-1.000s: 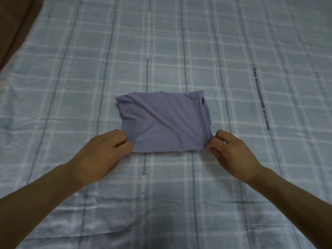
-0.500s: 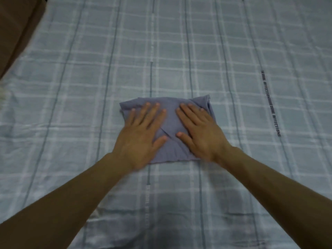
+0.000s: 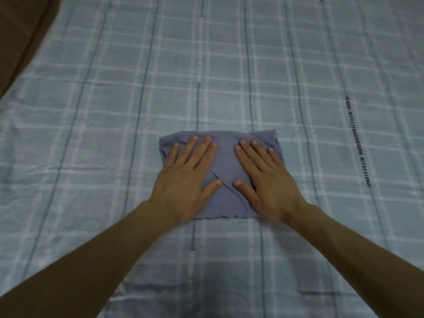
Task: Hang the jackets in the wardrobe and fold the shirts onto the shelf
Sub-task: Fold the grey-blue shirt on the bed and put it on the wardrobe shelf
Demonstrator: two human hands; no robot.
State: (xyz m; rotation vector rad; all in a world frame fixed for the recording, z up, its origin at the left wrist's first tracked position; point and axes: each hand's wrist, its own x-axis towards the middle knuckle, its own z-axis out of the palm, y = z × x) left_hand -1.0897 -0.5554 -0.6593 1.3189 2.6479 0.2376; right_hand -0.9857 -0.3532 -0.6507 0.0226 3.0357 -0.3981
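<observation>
Mid-frame on the bed [image 3: 91, 111], the folded shirt [image 3: 226, 171] lies long axis left-right directly under both flat hands, left hand [image 3: 183, 180] and right hand [image 3: 266, 180]; fingers straight, gripping nothing.

Your shirt [image 3: 226, 166]: muted blue-purple, folded into compact rectangle, lying flat at centre of frame; near hem slightly wavy, running straight across; far right corner shows raised fold with rolled edge; diagonal crease crosses middle; both side portions hidden, so you cannot check them; far edge slightly rumpled at left corner.
</observation>
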